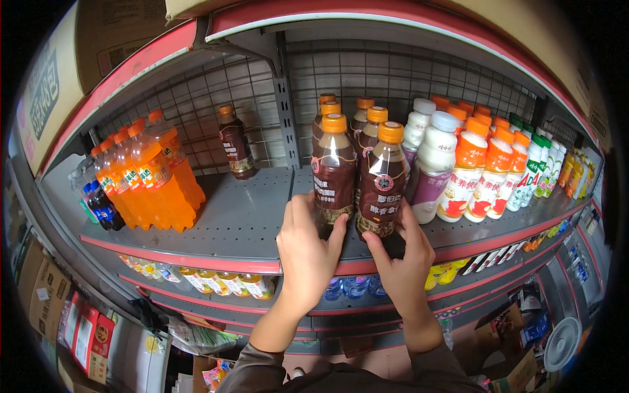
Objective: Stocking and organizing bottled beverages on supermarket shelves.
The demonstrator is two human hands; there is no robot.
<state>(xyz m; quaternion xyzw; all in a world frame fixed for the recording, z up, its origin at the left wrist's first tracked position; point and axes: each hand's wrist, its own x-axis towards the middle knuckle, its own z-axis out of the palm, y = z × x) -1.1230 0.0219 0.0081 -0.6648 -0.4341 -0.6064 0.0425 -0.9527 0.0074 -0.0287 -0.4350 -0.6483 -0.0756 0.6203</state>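
Note:
My left hand (312, 231) grips the lower part of a brown coffee drink bottle (333, 169) with an orange cap. Beside it, my right hand (400, 245) holds a second coffee drink bottle (385, 179) low down, thumb in front. Both bottles stand nearly upright at the front of the grey metal shelf (236, 211); my fingers partly hide their bases. Behind them are several more bottles of the same kind, arranged in two rows. One more brown bottle (237, 145) stands apart at the back, left of the upright post.
Orange soda bottles (162, 182) fill the left side of the shelf. White bottles with purple labels (432, 172) and orange-wrapped milk drink bottles (469, 172) stand close on the right. A wire mesh back (319, 64) and a red-edged upper shelf (363, 14) bound the space.

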